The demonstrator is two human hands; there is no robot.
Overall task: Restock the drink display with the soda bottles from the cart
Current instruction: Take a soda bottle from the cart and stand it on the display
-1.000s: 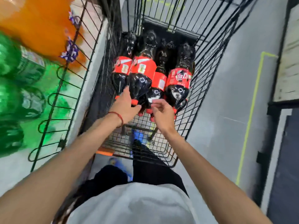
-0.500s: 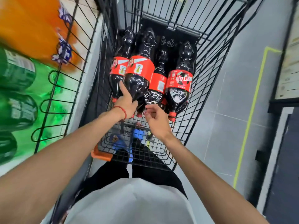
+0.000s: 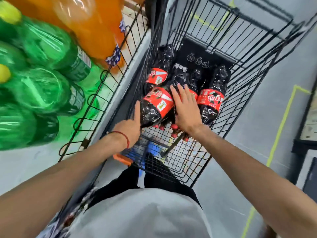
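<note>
Several dark cola bottles with red labels lie in the black wire cart [image 3: 253,86], caps toward me. My left hand [image 3: 130,125], with a red string at the wrist, holds the near-left cola bottle [image 3: 158,103] at its narrow end; the thumb runs up its left side and the fingers are hidden beneath it. This bottle sits tilted above the others. My right hand [image 3: 186,109] lies flat with straight fingers on the middle bottle [image 3: 194,79]. Another bottle [image 3: 211,99] lies to its right, and one [image 3: 157,77] lies at the back left.
To the left stands the drink display, a wire rack [image 3: 109,83] holding green soda bottles [image 3: 44,88] and orange ones [image 3: 89,23]. Grey floor with a yellow tape line [image 3: 283,121] lies to the right. The cart's orange corner [image 3: 122,158] is against my legs.
My right hand has gone from pinching at the bottle caps to lying flat on the middle bottle. The left hand has drawn the near-left bottle up and toward me.
</note>
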